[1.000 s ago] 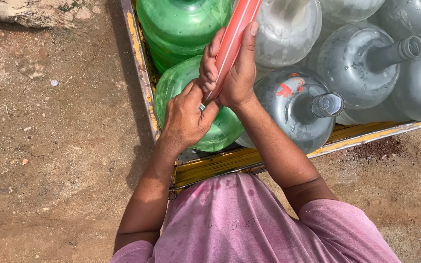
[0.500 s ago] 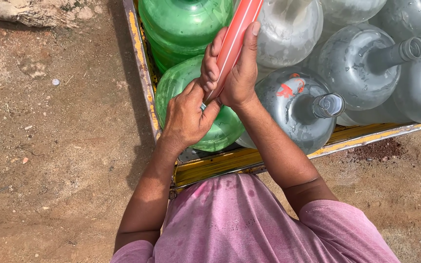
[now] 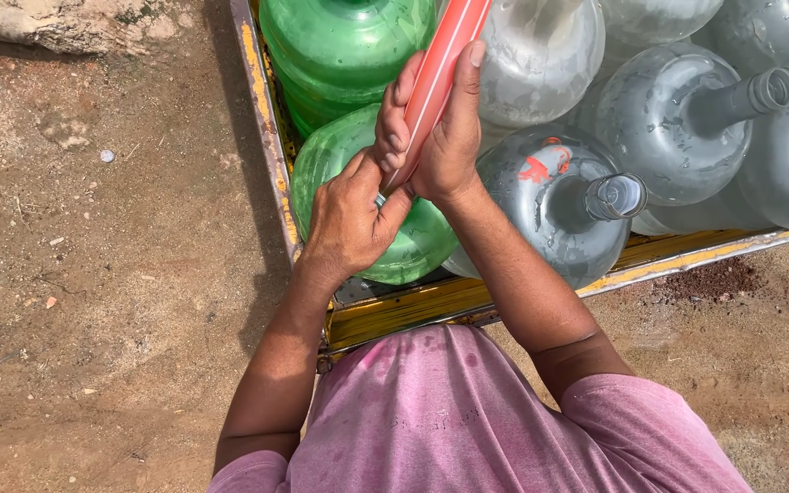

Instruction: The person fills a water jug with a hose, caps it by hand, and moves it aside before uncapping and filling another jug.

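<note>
while both hands grip a smooth red tube [image 3: 436,78], ribbed green jugs [image 3: 358,46] sit beneath.

Hard daylight fell from above and was bright throughout. The person's shadow lay dark on the dirt ground [image 3: 93,301] beside the cart's yellow rail [image 3: 262,119]. Glare flashed off the clear jugs [image 3: 659,128]. Focus was sharp, with no motion blur.

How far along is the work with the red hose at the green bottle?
Done: the yellow cart already carries big bottles. In hand: the right hand grips the red hose, and the left hand pinches its lower end over the green bottle. Left: the clear bottle stands uncapped.
</note>
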